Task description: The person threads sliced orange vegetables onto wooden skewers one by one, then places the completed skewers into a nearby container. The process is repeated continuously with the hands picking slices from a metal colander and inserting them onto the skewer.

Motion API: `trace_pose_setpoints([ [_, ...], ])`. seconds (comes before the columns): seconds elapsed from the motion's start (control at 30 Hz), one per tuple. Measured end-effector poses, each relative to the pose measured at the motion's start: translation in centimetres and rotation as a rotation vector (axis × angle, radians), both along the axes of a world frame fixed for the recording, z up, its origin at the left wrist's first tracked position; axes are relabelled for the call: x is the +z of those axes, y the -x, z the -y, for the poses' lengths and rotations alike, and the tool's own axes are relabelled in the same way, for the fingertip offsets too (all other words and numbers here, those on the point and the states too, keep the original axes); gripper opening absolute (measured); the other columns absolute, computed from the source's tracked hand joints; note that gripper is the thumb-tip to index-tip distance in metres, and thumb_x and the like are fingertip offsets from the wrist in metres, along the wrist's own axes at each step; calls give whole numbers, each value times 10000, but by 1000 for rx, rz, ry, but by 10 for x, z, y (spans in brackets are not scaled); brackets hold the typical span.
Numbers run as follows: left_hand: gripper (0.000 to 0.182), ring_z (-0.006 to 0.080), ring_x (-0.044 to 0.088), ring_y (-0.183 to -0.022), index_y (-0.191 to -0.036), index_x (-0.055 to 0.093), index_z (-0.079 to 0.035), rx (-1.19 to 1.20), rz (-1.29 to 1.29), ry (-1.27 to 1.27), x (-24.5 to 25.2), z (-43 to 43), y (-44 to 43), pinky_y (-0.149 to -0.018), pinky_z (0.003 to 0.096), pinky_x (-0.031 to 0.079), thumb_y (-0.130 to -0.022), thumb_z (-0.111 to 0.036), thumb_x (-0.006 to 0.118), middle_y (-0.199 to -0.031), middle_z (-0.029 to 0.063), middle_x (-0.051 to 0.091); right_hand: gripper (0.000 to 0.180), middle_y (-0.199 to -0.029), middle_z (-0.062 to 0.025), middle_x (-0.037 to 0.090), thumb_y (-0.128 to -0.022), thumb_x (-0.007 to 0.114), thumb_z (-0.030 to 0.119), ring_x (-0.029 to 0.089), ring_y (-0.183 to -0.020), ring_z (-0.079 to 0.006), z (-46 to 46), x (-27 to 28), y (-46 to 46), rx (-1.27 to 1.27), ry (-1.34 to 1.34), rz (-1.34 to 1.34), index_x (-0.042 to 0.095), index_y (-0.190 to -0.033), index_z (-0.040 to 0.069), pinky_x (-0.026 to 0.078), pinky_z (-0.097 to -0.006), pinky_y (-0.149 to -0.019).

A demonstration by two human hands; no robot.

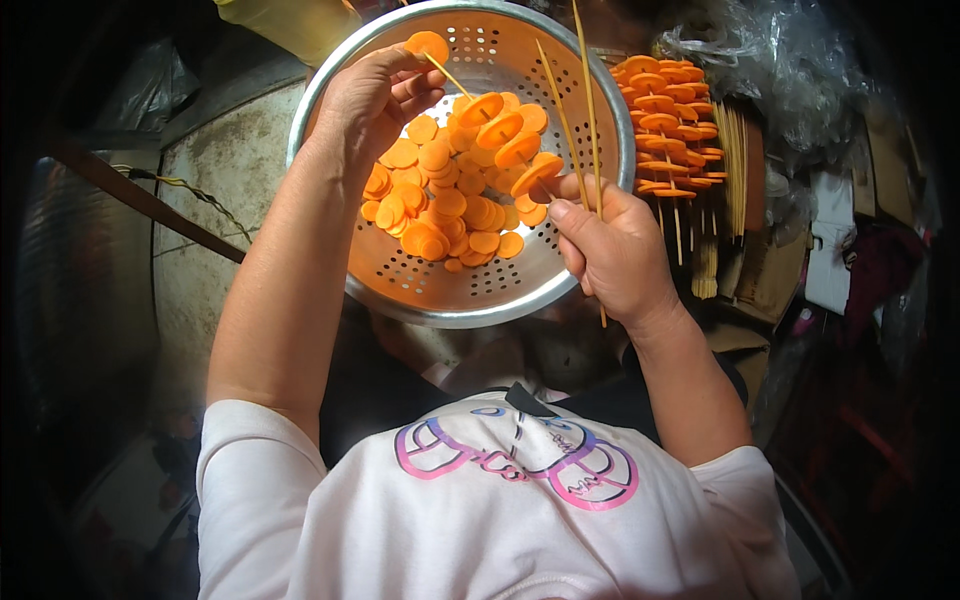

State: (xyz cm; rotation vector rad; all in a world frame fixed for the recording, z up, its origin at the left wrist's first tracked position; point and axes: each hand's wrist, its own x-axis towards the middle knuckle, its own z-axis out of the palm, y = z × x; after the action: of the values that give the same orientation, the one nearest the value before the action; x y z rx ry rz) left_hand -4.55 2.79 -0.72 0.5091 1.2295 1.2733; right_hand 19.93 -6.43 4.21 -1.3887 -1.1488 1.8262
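Observation:
Between the thumb and fingers of my left hand is a round carrot slice, right at the pointed tip of a wooden skewer. Several carrot slices are threaded, spaced apart, along that skewer. My right hand grips its lower end, together with two bare skewers that point up and away from me. Both hands are over a perforated metal colander, where a heap of loose carrot slices lies.
Right of the colander lie stacked skewers of carrot slices and a bundle of bare skewers. Clear plastic bags and cardboard are farther right. At upper left stands a yellow container or bag; twisted wires run below it.

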Motion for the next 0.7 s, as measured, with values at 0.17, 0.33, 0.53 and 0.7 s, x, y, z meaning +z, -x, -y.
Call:
trace_pose_setpoints([
  [0.17,164,212,667,-782,-966,564,93,50,32,2,3,0,2,-692,288,614,-853,-12,618,-931,166,602,222,-637,38,498,-945,555,147,459,-533,-29,-1,-3,-2,30,12,13,571,-1082,-27,391,-185,-503],
  [0.33,114,193,669,-749,-940,573,42,20,6,-68,4,1,3,-688,296,609,-836,12,609,-882,134,622,179,-578,44,477,-959,520,133,410,-454,-17,0,-5,1,18,-4,11,552,-1057,-13,339,-160,-429],
  [0.53,92,138,670,-726,-936,576,-42,-31,-224,-178,-5,1,2,-681,269,591,-865,-49,632,-842,77,659,210,-632,39,486,-947,551,154,450,-532,-30,-1,-2,-4,60,16,14,558,-1074,-13,384,-182,-500],
  [0.7,51,123,665,-688,-889,577,-38,-89,-206,-136,-1,11,-25,-624,250,578,-859,-40,619,-799,71,655,194,-638,45,483,-948,546,145,442,-525,-25,0,-1,-4,-7,14,-44,562,-1059,-13,370,-173,-493],
])
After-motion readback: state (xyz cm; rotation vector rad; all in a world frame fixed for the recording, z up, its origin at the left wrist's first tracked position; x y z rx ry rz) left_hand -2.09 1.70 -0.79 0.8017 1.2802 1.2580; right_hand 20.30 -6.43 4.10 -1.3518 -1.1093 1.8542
